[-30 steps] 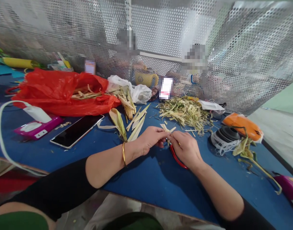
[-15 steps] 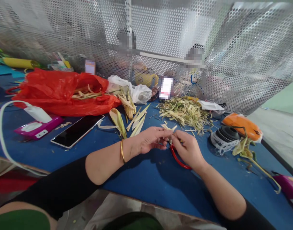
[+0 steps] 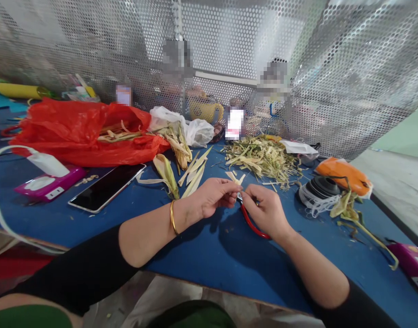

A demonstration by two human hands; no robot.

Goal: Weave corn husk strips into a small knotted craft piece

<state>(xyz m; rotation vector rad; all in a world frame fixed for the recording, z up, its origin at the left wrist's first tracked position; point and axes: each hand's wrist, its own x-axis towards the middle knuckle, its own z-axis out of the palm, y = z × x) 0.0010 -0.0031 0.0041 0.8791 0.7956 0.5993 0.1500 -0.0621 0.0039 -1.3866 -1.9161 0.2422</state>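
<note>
Perforated metal screen (image 3: 226,45) behind blue tabletop (image 3: 202,255); pale green wall (image 3: 403,132).

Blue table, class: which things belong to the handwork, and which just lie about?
Likely in the work:
pale husk strips, between left hand and right hand
red-handled tool beside them
husk pile

Apparently lying about:
black-screened phone
purple socket box
orange packet

1. Left hand (image 3: 221,196), near the middle of the frame: bare, with a thin, smooth, gold-coloured bangle (image 3: 173,217) round the wrist.
2. Left sleeve (image 3: 72,269), lower left: plain black, close-fitting, ending partway along the forearm, with bare arm showing at both ends.
3. Green cloth (image 3: 28,316) in the bottom left corner, its edge curved.
4. Right hand (image 3: 268,209), right of centre: bare, wrist also bare.
5. Right sleeve (image 3: 355,303), lower right: plain black, ending on the forearm.
</note>
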